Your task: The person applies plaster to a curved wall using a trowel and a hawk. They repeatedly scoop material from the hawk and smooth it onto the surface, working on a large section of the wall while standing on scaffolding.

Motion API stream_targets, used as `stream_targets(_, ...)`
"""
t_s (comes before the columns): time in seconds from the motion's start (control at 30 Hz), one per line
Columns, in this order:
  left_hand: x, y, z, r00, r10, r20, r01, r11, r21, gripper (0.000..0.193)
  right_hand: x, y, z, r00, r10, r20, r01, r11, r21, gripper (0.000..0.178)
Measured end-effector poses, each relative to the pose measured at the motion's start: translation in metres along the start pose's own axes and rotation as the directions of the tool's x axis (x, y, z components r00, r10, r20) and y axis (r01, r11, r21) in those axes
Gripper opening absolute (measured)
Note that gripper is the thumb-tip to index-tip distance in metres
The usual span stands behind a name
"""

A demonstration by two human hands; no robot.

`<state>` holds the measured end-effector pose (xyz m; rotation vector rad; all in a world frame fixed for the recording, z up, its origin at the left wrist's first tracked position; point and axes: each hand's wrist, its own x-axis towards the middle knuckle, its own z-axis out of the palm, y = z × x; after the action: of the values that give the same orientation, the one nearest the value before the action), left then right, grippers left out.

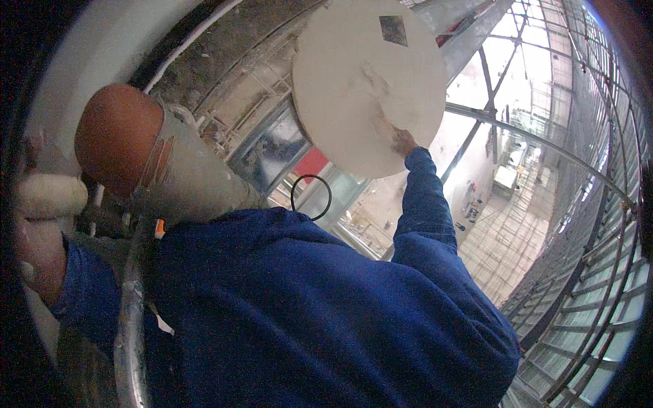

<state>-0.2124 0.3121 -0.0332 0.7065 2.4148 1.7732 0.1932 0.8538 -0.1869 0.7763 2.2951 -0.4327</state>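
My right arm, in a dark blue sleeve, stretches away to a large cream-coloured round panel. At its near right edge my right hand looks closed; what it grips, if anything, is too small to make out. Pale smears run over the panel from beside that hand, and a dark diamond-shaped patch shows near the far edge. My left hand is dim at the left rim, its fingers mostly hidden. Beside it lies a pale, round-ended cylinder; whether the hand holds it I cannot tell.
A bare knee pokes through torn grey trousers. A metal pole rises at lower left, near my body. A black loop hangs below the panel. Scaffold bars cross the right side, with a floor far below and ribbed walling beyond.
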Motion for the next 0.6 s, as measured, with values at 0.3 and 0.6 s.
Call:
stream_targets(0.3, 0.003, 0.006, -0.009, 0.957, 0.288, 0.041, -0.277, 0.945, -0.176, 0.067, 0.006, 0.054, -0.052, 0.949, 0.025, -0.314, -0.094, 0.974, -0.208, 0.05)
stream_targets(0.6, 0.009, 0.012, -0.024, 0.997, 0.077, 0.0, -0.077, 0.991, 0.114, 0.07, 0.059, 0.069, 0.035, 0.745, 0.238, -0.623, -0.296, 0.955, 0.011, 0.051)
